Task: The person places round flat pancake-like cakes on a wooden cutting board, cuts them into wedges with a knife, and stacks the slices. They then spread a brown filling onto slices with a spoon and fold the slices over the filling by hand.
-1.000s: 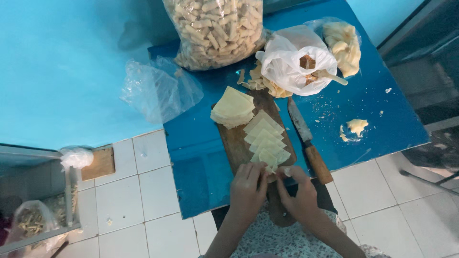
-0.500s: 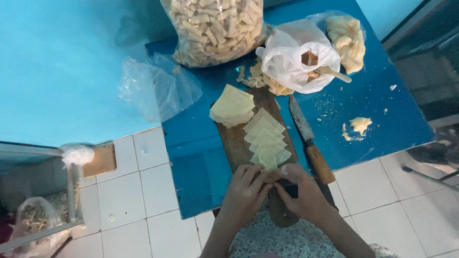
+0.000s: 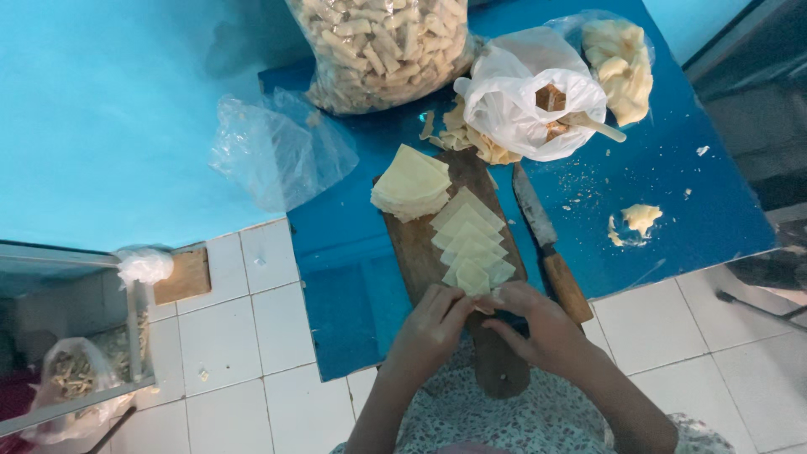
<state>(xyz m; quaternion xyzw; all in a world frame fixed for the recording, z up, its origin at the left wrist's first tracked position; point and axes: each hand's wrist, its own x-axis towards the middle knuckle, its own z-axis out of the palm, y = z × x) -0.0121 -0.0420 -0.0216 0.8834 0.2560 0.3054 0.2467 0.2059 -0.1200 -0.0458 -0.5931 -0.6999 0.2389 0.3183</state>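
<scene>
My left hand [image 3: 433,328] and my right hand [image 3: 538,326] meet over the near end of a wooden cutting board [image 3: 420,244], fingertips pinched together on a small dough piece between them. Just beyond my fingers lies an overlapping row of pale square dough wrappers [image 3: 471,244]. A stack of more wrappers [image 3: 410,182] rests at the board's far end. What exactly my fingers hold is mostly hidden.
A wooden-handled knife [image 3: 546,240] lies right of the board on the blue table [image 3: 336,277]. Behind it stand a white bag with filling and a spoon [image 3: 525,92], a large clear bag of rolled snacks [image 3: 378,46], an empty clear bag [image 3: 277,151], and a dough lump [image 3: 640,217].
My hands have stayed at the board's near end, fingers working closer together on the small piece. The view has shifted slightly.
</scene>
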